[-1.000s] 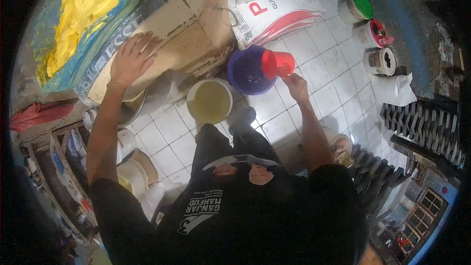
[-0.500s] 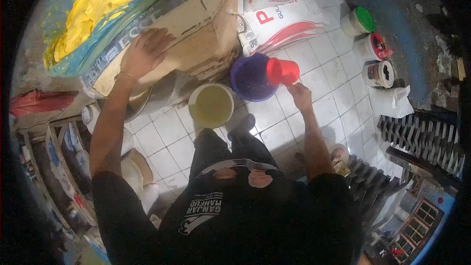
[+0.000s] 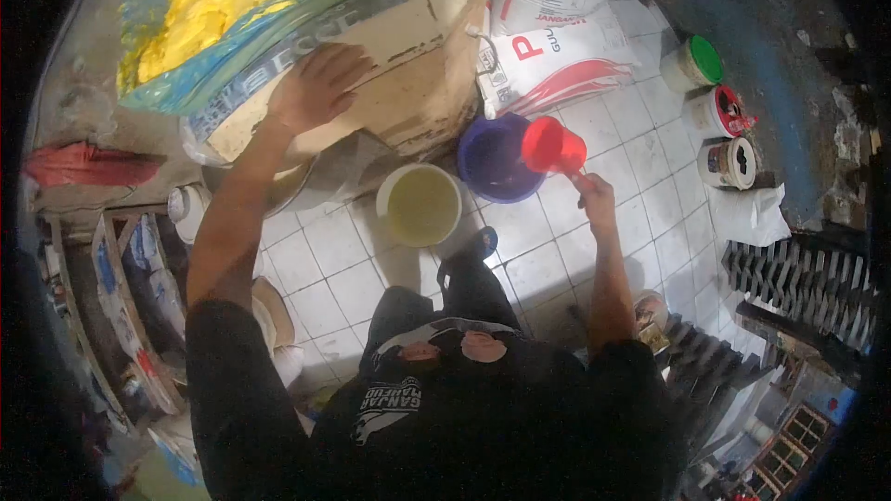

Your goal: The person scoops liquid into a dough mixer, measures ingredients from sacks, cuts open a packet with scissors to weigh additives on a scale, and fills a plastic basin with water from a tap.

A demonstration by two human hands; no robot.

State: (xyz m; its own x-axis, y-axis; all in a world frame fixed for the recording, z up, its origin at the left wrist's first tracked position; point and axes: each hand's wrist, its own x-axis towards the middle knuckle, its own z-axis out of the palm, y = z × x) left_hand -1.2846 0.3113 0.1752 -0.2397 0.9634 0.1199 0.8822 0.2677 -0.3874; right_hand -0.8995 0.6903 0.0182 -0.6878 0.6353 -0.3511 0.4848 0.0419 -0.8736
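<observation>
My right hand grips the handle of a red water dipper, which is tilted over the right rim of a purple bucket. What the dipper contains is hidden from me. Left of that bucket, a white bucket holds a yellowish-green liquid. My left hand lies flat, fingers stretched out, on the top of a large cardboard box. Just beyond this hand, a blue plastic bag opened around a soft yellow mass rests on the box.
White and red sacks lie at the back on the white tiled floor. Lidded tubs, one with a green lid, line the right side. Racks of dark slats stand lower right, a wooden rack at left.
The whole view has shifted, so the box, buckets and sacks sit further right. My left hand still rests on the box, and my right hand still holds the dipper by the purple bucket.
</observation>
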